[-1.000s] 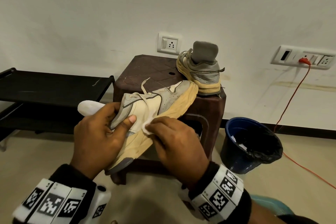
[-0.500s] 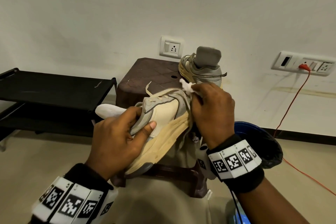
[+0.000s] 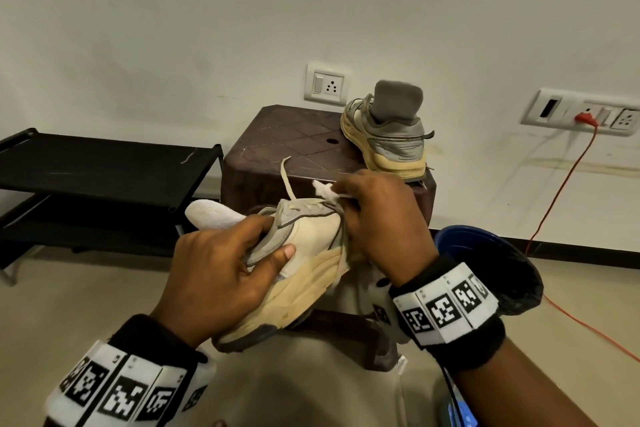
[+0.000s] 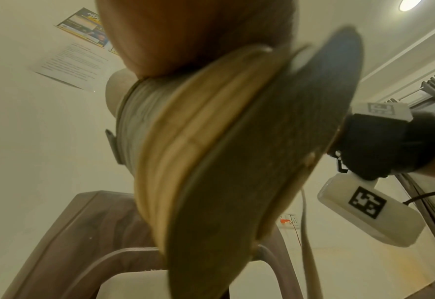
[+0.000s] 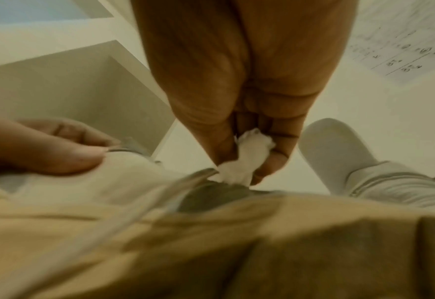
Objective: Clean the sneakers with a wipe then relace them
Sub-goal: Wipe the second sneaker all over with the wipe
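Observation:
A cream and grey sneaker [image 3: 304, 260] is held in the air in front of the brown stool [image 3: 287, 149]. My left hand [image 3: 225, 270] grips its heel collar, thumb pressed on the side panel. From below, the left wrist view is filled by its dark outsole [image 4: 249, 161]. My right hand [image 3: 377, 218] pinches a crumpled white wipe [image 3: 323, 189] against the toe end of the upper; up close the wipe [image 5: 242, 159] sits between thumb and fingers. A loose cream lace [image 3: 287, 180] sticks up. The second sneaker [image 3: 388, 135] stands on the stool's far right corner.
A blue bin [image 3: 485, 270] with a black liner stands on the floor to the right of the stool. An orange cable [image 3: 561, 191] runs from a wall socket [image 3: 585, 113] down across the floor. A black low rack [image 3: 97, 177] stands at the left.
My right hand wiped along the sneaker from its middle side panel up to the toe end. The left hand raised and tilted the shoe and keeps its grip.

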{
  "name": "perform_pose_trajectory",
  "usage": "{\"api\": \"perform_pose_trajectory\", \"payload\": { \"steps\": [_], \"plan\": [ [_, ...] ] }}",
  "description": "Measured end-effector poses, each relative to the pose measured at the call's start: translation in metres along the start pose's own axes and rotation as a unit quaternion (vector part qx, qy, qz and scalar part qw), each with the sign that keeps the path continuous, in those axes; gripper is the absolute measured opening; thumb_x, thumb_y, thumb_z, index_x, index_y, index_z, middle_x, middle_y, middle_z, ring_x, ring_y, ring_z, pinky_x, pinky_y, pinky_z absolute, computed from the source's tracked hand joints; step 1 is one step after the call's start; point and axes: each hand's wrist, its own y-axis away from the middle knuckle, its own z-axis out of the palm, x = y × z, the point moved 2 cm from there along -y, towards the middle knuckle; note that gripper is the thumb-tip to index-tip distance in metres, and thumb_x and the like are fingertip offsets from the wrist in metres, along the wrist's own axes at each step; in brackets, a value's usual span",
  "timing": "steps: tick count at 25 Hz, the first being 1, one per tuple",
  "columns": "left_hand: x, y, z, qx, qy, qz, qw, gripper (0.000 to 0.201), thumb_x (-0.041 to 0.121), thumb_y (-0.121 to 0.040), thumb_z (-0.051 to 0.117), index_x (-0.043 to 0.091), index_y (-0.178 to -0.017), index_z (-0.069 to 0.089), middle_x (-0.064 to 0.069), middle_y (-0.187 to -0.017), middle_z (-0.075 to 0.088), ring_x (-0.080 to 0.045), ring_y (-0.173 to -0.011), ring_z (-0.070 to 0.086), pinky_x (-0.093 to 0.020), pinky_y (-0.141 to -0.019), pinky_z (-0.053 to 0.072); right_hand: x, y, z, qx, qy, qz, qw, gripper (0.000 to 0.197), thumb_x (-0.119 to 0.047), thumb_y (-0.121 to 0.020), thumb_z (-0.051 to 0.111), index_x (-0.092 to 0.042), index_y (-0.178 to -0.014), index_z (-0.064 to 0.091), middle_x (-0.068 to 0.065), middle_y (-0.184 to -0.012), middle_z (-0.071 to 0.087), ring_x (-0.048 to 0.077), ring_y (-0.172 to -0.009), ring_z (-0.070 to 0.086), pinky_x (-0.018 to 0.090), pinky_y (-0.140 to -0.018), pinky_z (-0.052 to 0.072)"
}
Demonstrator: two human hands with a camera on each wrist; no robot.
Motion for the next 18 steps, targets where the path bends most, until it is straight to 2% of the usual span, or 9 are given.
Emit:
{"api": "perform_pose_trajectory", "payload": {
  "steps": [2,4,6,7,9,11,14,16,18],
  "plan": [
    [-0.001,0.001,-0.001,-0.001,-0.009,0.0,1.0,0.042,0.052,-0.083,0.054,0.02,-0.105,0.069,0.009,-0.089,0.074,-0.002,-0.073,0.068,-0.021,-0.06,0.057,0.016,-0.002,-0.002,0.003,0.017,0.056,0.998,0.025,-0.011,-0.088,0.061,-0.016,-0.112,0.069,0.004,-0.104,0.071,0.018,-0.093,0.064,0.028,-0.082,0.049],
    [-0.002,0.0,-0.001,0.003,-0.002,-0.01,1.0,0.043,0.053,-0.082,0.053,0.021,-0.105,0.068,0.011,-0.09,0.073,-0.002,-0.074,0.068,-0.022,-0.06,0.057,0.017,0.001,-0.009,0.074,-0.004,0.067,0.995,0.024,-0.011,-0.086,0.063,-0.014,-0.11,0.069,0.004,-0.101,0.071,0.016,-0.088,0.065,0.024,-0.076,0.048],
    [-0.002,-0.003,-0.001,0.011,0.006,-0.028,1.0,0.043,0.055,-0.082,0.052,0.023,-0.106,0.068,0.013,-0.091,0.072,-0.002,-0.076,0.068,-0.027,-0.062,0.058,0.003,0.008,-0.015,0.146,-0.051,0.019,0.988,0.023,-0.008,-0.084,0.067,-0.01,-0.107,0.069,0.004,-0.098,0.071,0.013,-0.083,0.064,0.021,-0.073,0.05],
    [-0.002,-0.005,-0.001,0.016,0.007,-0.035,0.999,0.043,0.056,-0.081,0.052,0.024,-0.106,0.068,0.015,-0.09,0.072,-0.002,-0.076,0.068,-0.028,-0.063,0.059,-0.01,0.013,-0.013,0.153,-0.073,-0.021,0.985,0.023,-0.007,-0.083,0.068,-0.009,-0.106,0.069,0.005,-0.097,0.07,0.012,-0.082,0.063,0.021,-0.072,0.051],
    [-0.003,-0.006,-0.001,0.024,0.017,-0.046,0.999,0.039,0.055,-0.08,0.053,0.026,-0.103,0.067,0.017,-0.086,0.071,0.0,-0.075,0.067,-0.032,-0.064,0.058,-0.038,0.024,0.0,0.112,-0.097,-0.09,0.985,0.024,-0.005,-0.082,0.068,-0.007,-0.106,0.068,0.007,-0.099,0.068,0.015,-0.085,0.063,0.025,-0.072,0.054],
    [-0.005,-0.005,0.0,0.025,0.04,-0.061,0.997,0.038,0.056,-0.079,0.054,0.029,-0.103,0.067,0.017,-0.083,0.071,0.0,-0.075,0.067,-0.035,-0.065,0.058,-0.053,0.031,0.014,0.068,-0.097,-0.116,0.986,0.025,-0.004,-0.081,0.068,-0.006,-0.106,0.068,0.009,-0.099,0.067,0.02,-0.087,0.063,0.03,-0.073,0.055],
    [-0.007,-0.001,-0.003,0.027,0.059,-0.076,0.995,0.041,0.058,-0.077,0.054,0.029,-0.104,0.067,0.019,-0.088,0.071,0.002,-0.078,0.068,-0.033,-0.067,0.059,-0.039,0.02,0.014,0.059,-0.041,-0.068,0.995,0.025,-0.001,-0.079,0.071,-0.006,-0.103,0.071,0.009,-0.094,0.067,0.023,-0.082,0.063,0.032,-0.069,0.055],
    [-0.004,0.0,-0.005,0.036,0.053,-0.062,0.996,0.044,0.057,-0.079,0.054,0.025,-0.106,0.068,0.016,-0.093,0.071,0.0,-0.081,0.069,-0.033,-0.068,0.06,-0.024,0.007,0.006,0.072,-0.022,-0.017,0.997,0.028,0.001,-0.079,0.069,-0.008,-0.105,0.071,0.007,-0.094,0.068,0.023,-0.083,0.063,0.032,-0.07,0.054],
    [0.001,0.001,-0.006,0.046,0.043,-0.039,0.997,0.042,0.053,-0.081,0.055,0.022,-0.105,0.068,0.014,-0.094,0.071,-0.002,-0.082,0.069,-0.033,-0.068,0.06,-0.026,0.003,0.002,0.082,-0.023,-0.009,0.996,0.029,0.0,-0.08,0.068,-0.008,-0.107,0.07,0.007,-0.097,0.068,0.022,-0.085,0.063,0.034,-0.073,0.055]
  ]
}}
